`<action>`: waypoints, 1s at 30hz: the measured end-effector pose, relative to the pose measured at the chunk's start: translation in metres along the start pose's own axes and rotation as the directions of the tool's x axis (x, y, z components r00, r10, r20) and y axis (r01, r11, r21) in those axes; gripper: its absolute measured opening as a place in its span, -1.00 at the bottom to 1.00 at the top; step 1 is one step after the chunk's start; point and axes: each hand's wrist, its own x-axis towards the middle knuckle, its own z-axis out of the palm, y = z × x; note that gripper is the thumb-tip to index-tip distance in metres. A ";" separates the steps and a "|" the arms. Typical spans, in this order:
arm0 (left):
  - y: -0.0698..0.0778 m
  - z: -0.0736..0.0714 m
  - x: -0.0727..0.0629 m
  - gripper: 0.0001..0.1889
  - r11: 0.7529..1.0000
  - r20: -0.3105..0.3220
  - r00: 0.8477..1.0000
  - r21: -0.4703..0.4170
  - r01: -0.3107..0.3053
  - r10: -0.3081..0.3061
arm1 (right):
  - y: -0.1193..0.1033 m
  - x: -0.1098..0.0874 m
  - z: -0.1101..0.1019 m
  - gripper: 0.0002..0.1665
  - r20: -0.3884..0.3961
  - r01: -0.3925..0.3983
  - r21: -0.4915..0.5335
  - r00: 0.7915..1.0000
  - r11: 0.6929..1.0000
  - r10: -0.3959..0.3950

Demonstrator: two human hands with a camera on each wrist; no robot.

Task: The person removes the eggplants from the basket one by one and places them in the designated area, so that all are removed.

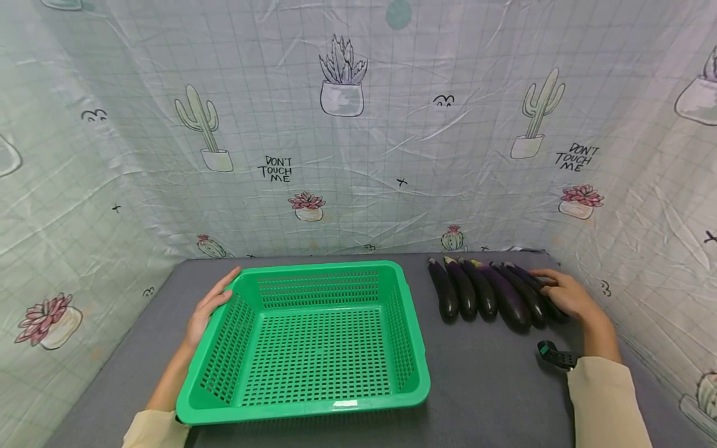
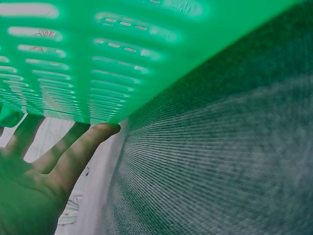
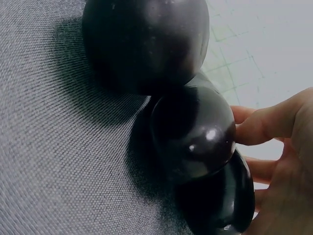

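A large green plastic basket [image 1: 319, 354] with slotted walls sits on the grey cloth, its inside bare. At its left side my left hand [image 1: 207, 311] touches the rim. In the left wrist view the fingers [image 2: 80, 154] are spread and fairly straight against the outer wall. Several dark purple eggplants [image 1: 510, 298] lie side by side to the right of the basket, stems away from me. My right hand [image 1: 566, 295] holds the rightmost eggplant [image 3: 220, 200], thumb and fingers around its upper side. Another glossy eggplant [image 3: 195, 132] lies against it; part of the fingers is hidden behind them.
Grey cloth [image 1: 476, 386] covers the table. A printed fabric curtain [image 1: 364, 155] with cactus drawings stands behind and on both sides. The right curtain is close to my right arm. A dark strap-like device [image 1: 554, 354] sits at my right wrist.
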 end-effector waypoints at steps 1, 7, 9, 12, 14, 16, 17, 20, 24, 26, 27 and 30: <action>0.000 0.000 0.000 -0.43 1.000 0.002 1.000 -0.003 0.001 -0.001 | 0.000 0.000 0.000 -0.40 0.001 -0.001 -0.002 1.000 1.000 0.001; 0.001 0.001 -0.001 -0.43 0.999 0.020 1.000 -0.044 0.003 -0.002 | -0.002 0.000 -0.001 -0.40 0.004 0.000 -0.011 1.000 1.000 0.000; 0.001 0.001 -0.001 -0.43 0.999 0.016 1.000 -0.038 0.001 -0.001 | -0.003 0.000 -0.002 -0.40 0.000 0.004 -0.017 1.000 1.000 -0.004; 0.001 0.000 -0.001 -0.43 1.000 0.002 1.000 -0.006 -0.010 0.010 | -0.004 0.000 -0.002 -0.40 -0.004 0.005 -0.028 1.000 1.000 -0.005; 0.000 -0.001 -0.002 -0.44 0.999 -0.006 0.999 0.033 -0.038 0.038 | -0.005 0.001 -0.002 -0.40 -0.006 0.005 -0.031 1.000 0.999 -0.005; -0.002 -0.002 -0.002 -0.44 0.998 -0.005 0.999 0.045 -0.045 0.046 | -0.004 0.001 -0.002 -0.39 -0.001 0.004 -0.034 1.000 0.999 -0.004; -0.003 -0.002 -0.002 -0.44 0.998 -0.005 0.999 0.052 -0.048 0.049 | -0.004 0.001 -0.002 -0.39 0.001 0.006 -0.035 1.000 0.999 -0.006; -0.004 -0.002 -0.003 -0.44 0.997 -0.007 0.999 0.065 -0.042 0.042 | -0.002 0.002 -0.002 -0.39 0.008 0.011 -0.038 1.000 0.999 -0.010; -0.003 -0.001 -0.002 -0.44 0.997 -0.012 0.999 0.071 -0.036 0.037 | -0.001 0.001 -0.003 -0.39 0.013 0.008 -0.044 1.000 0.999 -0.007; -0.003 0.000 -0.003 -0.44 0.998 -0.009 1.000 0.050 -0.028 0.028 | 0.000 0.000 -0.002 -0.39 0.012 0.007 -0.048 1.000 0.999 -0.006; -0.002 0.000 -0.003 -0.43 0.999 -0.008 1.000 0.036 -0.022 0.022 | 0.000 0.000 -0.002 -0.39 0.013 0.007 -0.049 1.000 0.999 -0.006; -0.002 0.002 -0.002 -0.43 1.000 -0.011 1.000 0.014 -0.010 0.010 | 0.000 -0.001 -0.002 -0.39 0.008 0.008 -0.047 1.000 0.999 -0.008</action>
